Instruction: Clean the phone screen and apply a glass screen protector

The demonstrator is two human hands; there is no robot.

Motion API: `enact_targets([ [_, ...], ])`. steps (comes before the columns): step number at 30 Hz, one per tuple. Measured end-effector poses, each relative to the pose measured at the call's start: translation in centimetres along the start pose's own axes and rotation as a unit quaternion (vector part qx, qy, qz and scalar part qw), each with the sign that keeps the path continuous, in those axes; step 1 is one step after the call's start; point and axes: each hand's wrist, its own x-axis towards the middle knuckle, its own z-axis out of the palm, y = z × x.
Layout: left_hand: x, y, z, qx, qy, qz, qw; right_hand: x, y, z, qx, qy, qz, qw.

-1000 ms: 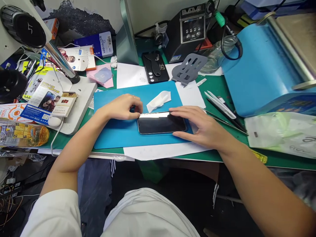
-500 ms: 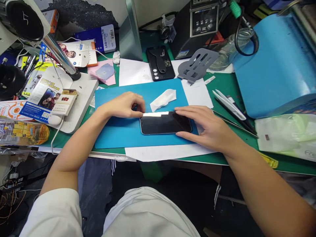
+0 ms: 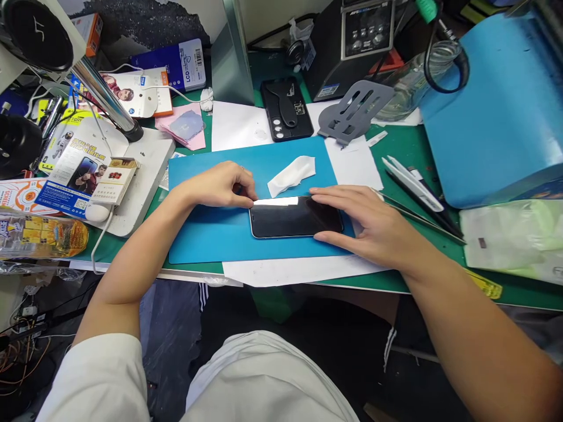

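A smartphone (image 3: 290, 220) with a dark screen lies flat on the blue mat (image 3: 211, 246), its long side facing me. A bright white band, perhaps glare, runs along part of its far edge. My right hand (image 3: 365, 223) grips the phone's right end, thumb at the near edge and fingers at the far edge. At the far left corner is my left hand (image 3: 226, 186), fingers curled and thumb tip close to the index finger. Anything pinched there is too small to make out. A crumpled white wipe (image 3: 291, 176) rests just beyond the phone.
Behind the mat lie a black phone case (image 3: 287, 110) and a grey slotted stand (image 3: 354, 111). White tweezers (image 3: 413, 181) and a long metal tool (image 3: 426, 224) are at right, beside a soft plastic pack (image 3: 514, 237). A lamp base (image 3: 152, 170) with boxes stands at left.
Both hands keep nearly the same places around the phone. The white band on its far edge looks slightly altered, and the view has shifted a little.
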Motion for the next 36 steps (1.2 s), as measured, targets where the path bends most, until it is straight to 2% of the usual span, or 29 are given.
enact_targets([
  [15, 0.13, 0.44, -0.03, -0.018, 0.003, -0.022, 1.0, 0.05, -0.21, -0.04, 0.005, -0.01, 0.011, 1.0],
  [36, 0.13, 0.39, 0.01, -0.006, 0.005, -0.02, 1.0, 0.02, -0.26, -0.15, 0.013, -0.007, 0.009, 1.0],
])
